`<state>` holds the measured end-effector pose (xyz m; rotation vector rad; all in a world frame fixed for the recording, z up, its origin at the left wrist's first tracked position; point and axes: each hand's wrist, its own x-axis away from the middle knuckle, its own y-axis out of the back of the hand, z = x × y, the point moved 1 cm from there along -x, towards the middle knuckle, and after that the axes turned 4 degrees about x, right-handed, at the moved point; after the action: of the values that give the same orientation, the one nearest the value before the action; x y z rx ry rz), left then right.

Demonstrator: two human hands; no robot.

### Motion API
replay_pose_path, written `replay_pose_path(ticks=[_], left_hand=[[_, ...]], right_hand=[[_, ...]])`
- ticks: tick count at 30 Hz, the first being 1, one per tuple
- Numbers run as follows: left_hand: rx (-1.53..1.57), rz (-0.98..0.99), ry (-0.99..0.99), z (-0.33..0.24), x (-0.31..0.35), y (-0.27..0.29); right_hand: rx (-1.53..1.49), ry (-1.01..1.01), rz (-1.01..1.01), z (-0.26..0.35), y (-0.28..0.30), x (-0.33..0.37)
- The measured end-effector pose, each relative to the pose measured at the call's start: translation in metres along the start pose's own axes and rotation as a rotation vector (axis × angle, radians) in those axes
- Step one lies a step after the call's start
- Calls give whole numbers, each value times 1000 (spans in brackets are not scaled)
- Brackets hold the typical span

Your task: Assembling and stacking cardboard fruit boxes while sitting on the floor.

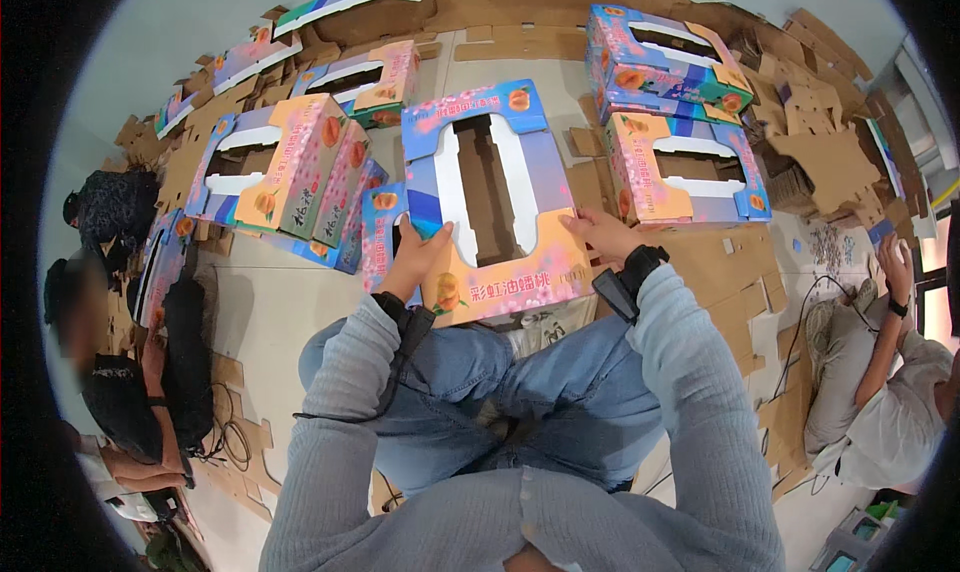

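Note:
In front of my knees is a colourful fruit carton (510,272), printed with peaches and pink blossom on blue and orange. Its top has a large cut-out with white inner edges, and brown cardboard shows through it. My left hand (415,257) grips its near left side, thumb on the top panel. On the opposite side, my right hand (605,237) holds the near right edge, also with its thumb on top. The fingers beneath are partly hidden. Close to my left hand, part of a blue carton (382,222) shows behind the held one.
More cartons (325,167) are stacked at left, and others (648,187) at right. Flattened brown cardboard (710,272) covers parts of the floor. People sit on both sides: one person's arm (885,322) is at right, another's dark sleeve (125,402) at left.

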<state>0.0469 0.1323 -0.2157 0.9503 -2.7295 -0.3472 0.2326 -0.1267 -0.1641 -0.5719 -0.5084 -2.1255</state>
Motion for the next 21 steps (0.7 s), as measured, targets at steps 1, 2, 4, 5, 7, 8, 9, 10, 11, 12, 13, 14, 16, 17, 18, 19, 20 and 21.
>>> replay_pose_path(ticks=[1, 2, 4, 5, 7, 8, 9, 10, 11, 12, 13, 14, 16, 17, 18, 19, 20, 21], left_hand=[[44, 15, 47, -1, 2, -1], [101, 33, 52, -3, 6, -2], [52, 10, 95, -12, 14, -3], [44, -3, 51, -17, 17, -4], [33, -38, 87, -25, 21, -8], [72, -45, 117, -28, 22, -10], [56, -55, 85, -31, 22, -12], [22, -77, 87, -33, 23, -12], [-11, -99, 88, -34, 23, -13], [-6, -97, 67, -34, 24, -13], [-1, -89, 62, -33, 23, -13], [-119, -110, 66, -32, 24, -13], [-153, -120, 6, -27, 23, -12], [-151, -113, 1, -24, 23, -12], [-86, -103, -23, -22, 21, -12], [-1, -80, -20, -20, 20, -12], [4, -81, -9, -18, 20, -11], [-5, -87, -43, -18, 21, -11]], right_hand=[[-1, -2, 8, -1, 1, -2], [-3, -6, 17, -4, 1, -5], [-5, -11, 28, -10, 1, -11], [45, 0, -2, -14, 1, -14], [93, 10, -36, -17, 3, -21], [153, 29, -37, -19, 4, -23], [204, -19, -64, -20, 6, -24], [216, 39, -48, -21, 8, -24], [204, 29, -20, -22, 9, -24], [192, 21, 7, -24, 9, -24], [194, 19, -4, -24, 9, -25], [218, 36, -24, -26, 8, -25], [175, 18, -43, -30, 5, -25], [195, 49, -61, -31, 4, -25], [219, 79, -63, -32, 3, -26], [226, 86, -73, -32, 3, -25], [247, 117, -78, -31, 2, -25], [335, 164, -142, -28, 1, -25]])
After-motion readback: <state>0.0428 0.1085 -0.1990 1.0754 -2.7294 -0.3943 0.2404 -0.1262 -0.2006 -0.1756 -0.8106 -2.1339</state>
